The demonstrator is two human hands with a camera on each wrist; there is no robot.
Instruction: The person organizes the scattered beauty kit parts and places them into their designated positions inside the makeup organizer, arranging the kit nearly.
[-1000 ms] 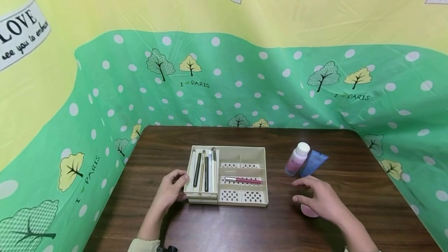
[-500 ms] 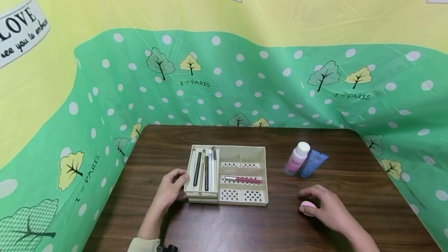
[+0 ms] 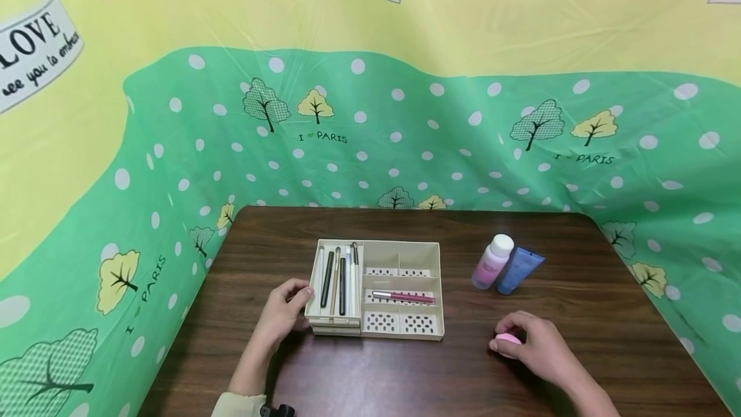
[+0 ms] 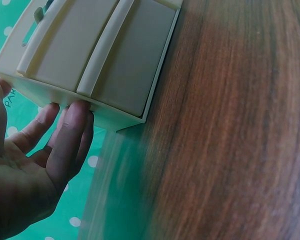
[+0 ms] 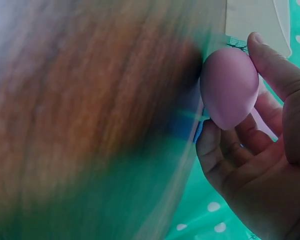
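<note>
An egg-shaped pink makeup sponge [image 5: 229, 87] is held between the thumb and fingers of my right hand [image 3: 537, 347], low over the right side of the table. My left hand [image 3: 282, 311] rests against the left side of a cream cosmetics organizer [image 3: 418, 253]. In the left wrist view its fingertips [image 4: 76, 114] touch the side wall beside the drawer fronts, with the thumb near the upper edge. Several makeup brushes and pencils [image 3: 343, 285] lie in the organizer's left tray. A lip gloss tube [image 3: 403, 297] with a silver end lies across its middle right compartment.
Behind my right hand stand a pink bottle with a white cap [image 3: 492, 262] and a blue squeeze tube [image 3: 519, 271]. The dark wooden table [image 3: 370, 378] is bordered by a green and yellow printed cloth [image 3: 359, 153] at the back and sides.
My right hand has come down slightly toward the table's front and closed its fingers on the makeup sponge, which now shows between them. The left hand and organizer have stayed put.
</note>
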